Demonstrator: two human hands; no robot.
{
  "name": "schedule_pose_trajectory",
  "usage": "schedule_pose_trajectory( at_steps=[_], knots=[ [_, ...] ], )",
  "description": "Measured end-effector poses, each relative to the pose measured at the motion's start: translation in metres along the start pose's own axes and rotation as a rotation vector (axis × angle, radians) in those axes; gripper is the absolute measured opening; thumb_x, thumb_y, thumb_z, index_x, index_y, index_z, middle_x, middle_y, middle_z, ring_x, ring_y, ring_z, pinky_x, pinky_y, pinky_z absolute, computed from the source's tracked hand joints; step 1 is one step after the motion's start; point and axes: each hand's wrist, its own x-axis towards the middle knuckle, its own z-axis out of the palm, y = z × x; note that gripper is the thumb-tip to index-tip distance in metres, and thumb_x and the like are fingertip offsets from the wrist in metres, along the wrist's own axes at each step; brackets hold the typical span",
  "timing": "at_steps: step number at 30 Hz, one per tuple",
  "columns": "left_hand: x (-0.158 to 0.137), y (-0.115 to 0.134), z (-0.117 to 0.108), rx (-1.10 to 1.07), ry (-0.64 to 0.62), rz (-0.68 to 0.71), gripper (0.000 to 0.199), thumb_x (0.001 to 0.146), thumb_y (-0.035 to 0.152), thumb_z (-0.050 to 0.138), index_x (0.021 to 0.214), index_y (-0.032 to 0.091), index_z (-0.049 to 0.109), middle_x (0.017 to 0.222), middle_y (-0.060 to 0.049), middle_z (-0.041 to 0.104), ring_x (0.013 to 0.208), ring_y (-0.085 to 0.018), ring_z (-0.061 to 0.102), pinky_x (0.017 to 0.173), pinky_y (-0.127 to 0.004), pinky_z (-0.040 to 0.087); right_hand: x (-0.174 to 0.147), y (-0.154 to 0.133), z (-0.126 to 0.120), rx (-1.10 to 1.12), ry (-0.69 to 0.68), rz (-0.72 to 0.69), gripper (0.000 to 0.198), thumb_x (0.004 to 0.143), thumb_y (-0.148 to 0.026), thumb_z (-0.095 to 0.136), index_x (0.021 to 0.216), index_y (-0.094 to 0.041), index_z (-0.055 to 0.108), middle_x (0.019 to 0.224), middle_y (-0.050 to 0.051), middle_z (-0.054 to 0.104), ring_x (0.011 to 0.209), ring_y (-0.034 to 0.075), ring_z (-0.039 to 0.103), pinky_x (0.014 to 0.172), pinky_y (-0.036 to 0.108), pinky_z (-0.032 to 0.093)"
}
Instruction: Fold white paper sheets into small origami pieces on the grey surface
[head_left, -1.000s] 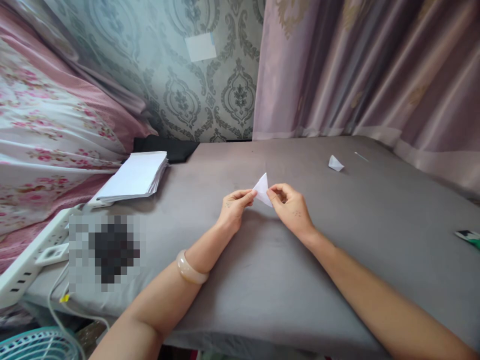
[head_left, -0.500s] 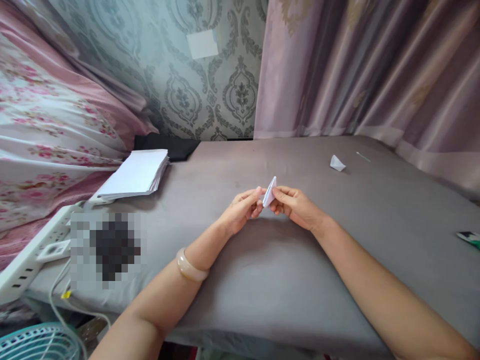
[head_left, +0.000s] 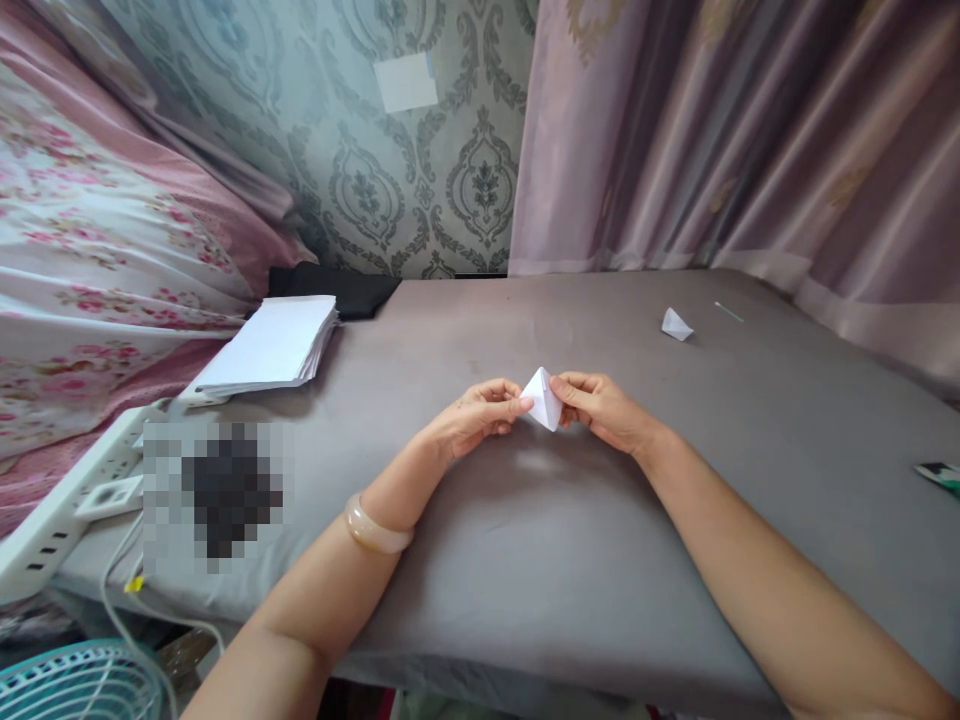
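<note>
A small piece of folded white paper [head_left: 543, 400] is held up over the grey-covered table [head_left: 585, 560], between my two hands. It shows a pointed, diamond-like shape with a crease down it. My left hand [head_left: 484, 415] pinches its left corner between thumb and fingers. On the other side my right hand [head_left: 600, 405] grips the right edge, thumb in front and fingers curled behind. A second folded white paper piece [head_left: 676, 325] lies farther back on the right.
A stack of white paper [head_left: 270, 345] sits at the left on a black item [head_left: 337, 290]. Nearby are a white power strip [head_left: 71, 505] with cables and a pixelated dark patch [head_left: 232, 495]. A thin white stick [head_left: 729, 312] lies at the back right. A teal fan [head_left: 75, 685] stands below.
The folded paper has turned from nearly edge-on to a broader diamond face and looks opened wider. My hands have moved slightly apart.
</note>
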Motion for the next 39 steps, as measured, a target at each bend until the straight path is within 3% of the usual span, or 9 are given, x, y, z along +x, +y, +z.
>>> schedule_pose_trajectory(
  at_steps=[6,9,12,15,20,26,31,34,39],
  knots=[
    [0.008,-0.009,-0.001,-0.049,0.109,0.087,0.037,0.059,0.030,0.086,0.073,0.013,0.056,0.081,-0.004,0.067,0.074,-0.014,0.066,0.075,-0.031,0.051,0.004,0.002,0.005,-0.223,0.242,-0.127,0.032,0.068,-0.050,0.074,0.071,-0.018,0.072,0.107,0.006,0.067,0.068,0.011,0.059,0.064,0.028,0.050],
    [0.010,-0.010,0.001,-0.047,0.165,0.197,0.037,0.059,0.029,0.085,0.074,0.013,0.055,0.076,-0.003,0.067,0.073,-0.015,0.066,0.078,-0.035,0.052,0.006,0.006,0.009,-0.181,0.272,-0.129,0.032,0.068,-0.048,0.074,0.080,-0.019,0.074,0.095,0.006,0.072,0.080,0.017,0.065,0.075,0.033,0.055],
    [0.009,-0.010,0.005,-0.052,0.190,0.295,0.037,0.061,0.029,0.084,0.076,0.015,0.054,0.073,-0.002,0.068,0.072,-0.014,0.066,0.079,-0.034,0.051,0.007,0.008,0.013,-0.151,0.313,-0.170,0.030,0.067,-0.045,0.077,0.081,-0.019,0.072,0.082,0.004,0.072,0.078,0.018,0.067,0.077,0.036,0.056],
    [0.009,-0.009,0.009,-0.055,0.210,0.365,0.036,0.063,0.029,0.083,0.081,0.016,0.054,0.072,-0.001,0.069,0.070,-0.013,0.065,0.078,-0.031,0.049,0.007,0.009,0.015,-0.093,0.343,-0.230,0.032,0.065,-0.040,0.080,0.087,-0.019,0.068,0.085,0.003,0.073,0.080,0.018,0.068,0.078,0.036,0.056],
    [0.009,-0.010,0.011,-0.047,0.204,0.412,0.043,0.066,0.028,0.081,0.103,0.017,0.061,0.089,-0.006,0.073,0.080,-0.015,0.066,0.084,-0.031,0.047,0.007,0.009,0.014,-0.077,0.306,-0.207,0.037,0.069,-0.040,0.078,0.099,-0.020,0.071,0.099,0.005,0.074,0.090,0.019,0.068,0.086,0.036,0.053],
    [0.007,-0.010,0.012,0.019,0.208,0.426,0.034,0.065,0.026,0.082,0.095,0.016,0.068,0.094,-0.005,0.070,0.090,-0.016,0.063,0.086,-0.029,0.047,0.004,0.006,0.017,-0.201,0.315,-0.233,0.025,0.072,-0.042,0.074,0.087,-0.022,0.075,0.090,0.003,0.075,0.086,0.020,0.068,0.085,0.036,0.052],
    [0.004,-0.007,0.012,0.087,0.210,0.349,0.029,0.070,0.035,0.078,0.090,0.015,0.073,0.085,-0.006,0.070,0.079,-0.015,0.062,0.078,-0.028,0.046,0.001,0.001,0.023,-0.300,0.243,-0.231,0.024,0.073,-0.044,0.072,0.085,-0.023,0.075,0.088,0.003,0.075,0.086,0.021,0.068,0.083,0.036,0.052],
    [0.008,-0.009,0.008,-0.018,0.237,0.308,0.027,0.067,0.037,0.079,0.078,0.014,0.073,0.076,-0.005,0.069,0.070,-0.013,0.060,0.071,-0.027,0.046,0.002,0.004,0.024,-0.178,0.235,-0.174,0.029,0.073,-0.047,0.072,0.087,-0.022,0.074,0.087,0.003,0.074,0.084,0.019,0.068,0.080,0.035,0.054],
    [0.017,-0.013,0.006,-0.276,0.384,0.245,0.031,0.057,0.033,0.086,0.073,0.012,0.070,0.069,-0.002,0.065,0.064,-0.010,0.057,0.064,-0.025,0.043,0.002,0.011,0.038,0.071,0.149,0.050,0.038,0.074,-0.049,0.072,0.095,-0.018,0.072,0.091,0.008,0.074,0.079,0.017,0.069,0.070,0.029,0.056]
  ],
)
